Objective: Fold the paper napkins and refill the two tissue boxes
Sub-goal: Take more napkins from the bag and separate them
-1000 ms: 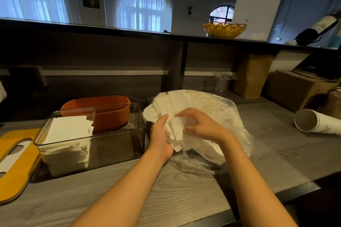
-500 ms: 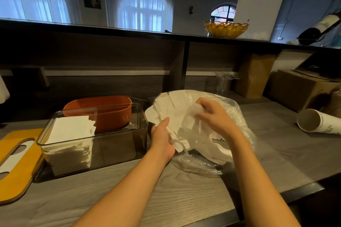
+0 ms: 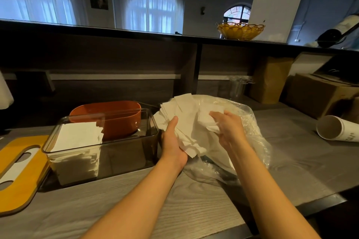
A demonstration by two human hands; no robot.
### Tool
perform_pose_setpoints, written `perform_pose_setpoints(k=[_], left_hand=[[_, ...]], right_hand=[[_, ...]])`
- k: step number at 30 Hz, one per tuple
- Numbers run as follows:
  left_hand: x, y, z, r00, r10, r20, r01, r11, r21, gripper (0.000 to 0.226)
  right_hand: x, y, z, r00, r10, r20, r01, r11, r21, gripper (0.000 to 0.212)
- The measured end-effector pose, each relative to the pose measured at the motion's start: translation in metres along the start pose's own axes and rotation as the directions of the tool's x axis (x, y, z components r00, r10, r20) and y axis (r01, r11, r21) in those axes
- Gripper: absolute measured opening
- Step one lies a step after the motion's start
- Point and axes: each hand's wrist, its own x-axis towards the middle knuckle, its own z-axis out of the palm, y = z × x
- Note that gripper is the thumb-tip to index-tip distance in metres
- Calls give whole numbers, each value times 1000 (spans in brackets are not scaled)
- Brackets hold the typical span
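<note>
Two bare hands at work: left hand grips the fanned stack of white paper napkins, right hand pinches one loose sheet. Beyond, the smoky clear plastic tissue box sits half-filled. Risk: the loosely held fan could slide apart.

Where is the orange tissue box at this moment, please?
In the head view the orange tissue box stands left of centre on the grey table, directly behind the clear tissue box and left of the napkin stack.
</note>
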Motion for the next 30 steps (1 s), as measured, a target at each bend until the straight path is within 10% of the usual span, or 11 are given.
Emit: perform_pose_setpoints(k=[10, 26, 30], left_hand=[[-2, 2, 6, 990, 138, 4, -138, 990, -14, 33], [-10, -4, 7, 992, 122, 44, -124, 990, 67, 27], [-11, 1, 6, 996, 72, 43, -74, 997, 38, 30]], right_hand=[[-17, 1, 14, 996, 90, 26, -92, 890, 447, 9], [-24, 22, 33, 997, 73, -37, -69, 992, 103, 15], [-11, 20, 22, 978, -163, -128, 157, 986, -56, 47]])
